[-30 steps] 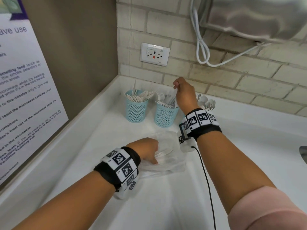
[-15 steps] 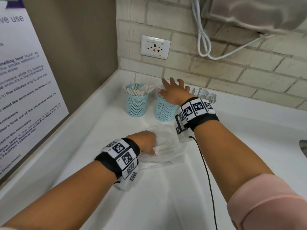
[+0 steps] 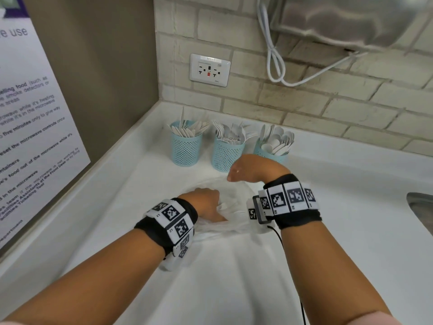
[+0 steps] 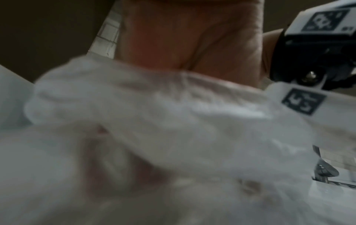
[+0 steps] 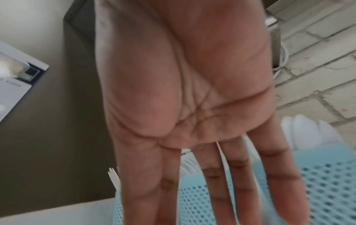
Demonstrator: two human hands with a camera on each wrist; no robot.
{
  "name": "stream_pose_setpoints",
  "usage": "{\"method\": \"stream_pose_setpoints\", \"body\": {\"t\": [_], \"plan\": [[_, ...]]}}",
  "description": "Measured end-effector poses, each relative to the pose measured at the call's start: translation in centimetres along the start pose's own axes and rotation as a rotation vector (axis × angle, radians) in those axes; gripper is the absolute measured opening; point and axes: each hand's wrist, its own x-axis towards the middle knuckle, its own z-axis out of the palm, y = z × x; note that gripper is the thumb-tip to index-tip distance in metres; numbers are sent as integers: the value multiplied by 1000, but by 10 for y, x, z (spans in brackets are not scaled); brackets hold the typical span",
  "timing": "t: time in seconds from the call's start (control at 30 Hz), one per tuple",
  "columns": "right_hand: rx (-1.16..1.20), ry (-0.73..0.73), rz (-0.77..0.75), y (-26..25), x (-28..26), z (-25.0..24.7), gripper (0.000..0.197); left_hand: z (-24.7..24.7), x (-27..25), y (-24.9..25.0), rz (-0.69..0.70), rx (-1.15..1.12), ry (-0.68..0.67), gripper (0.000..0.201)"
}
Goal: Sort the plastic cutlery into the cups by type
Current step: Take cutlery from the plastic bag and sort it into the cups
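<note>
Three teal mesh cups stand in the back corner of the white counter point(image 3: 234, 277): the left cup point(image 3: 185, 148) has knives, the middle cup point(image 3: 226, 153) forks, the right cup point(image 3: 273, 156) spoons point(image 5: 308, 134). In front of them lies a clear plastic bag point(image 3: 236, 202), blurred in the left wrist view point(image 4: 173, 121). My left hand point(image 3: 206, 205) grips the bag's near edge. My right hand point(image 3: 253, 170) hangs bent at the wrist over the bag, just before the middle cup point(image 5: 189, 197). Its palm point(image 5: 183, 91) is empty, with straight fingers.
A wall outlet point(image 3: 209, 70) sits above the cups. A white cord point(image 3: 274, 55) loops down from a steel appliance point(image 3: 351, 17) on the brick wall. A poster point(image 3: 28, 113) covers the left wall. A sink edge point(image 3: 421, 212) shows at the right.
My right hand has drawn back from over the middle cup toward the bag, and it is empty. The left hand keeps its hold on the bag.
</note>
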Motion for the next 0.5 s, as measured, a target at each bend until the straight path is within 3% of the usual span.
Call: {"method": "stream_pose_setpoints", "body": {"t": [0.13, 0.33, 0.5], "plan": [[120, -36, 55, 8, 2, 19, 33, 1, 1, 2, -5, 23, -4, 68], [217, -34, 117, 15, 3, 37, 59, 2, 3, -2, 15, 29, 20, 52], [286, -30, 134, 19, 3, 41, 61, -1, 4, -3, 30, 34, 33, 46]]}}
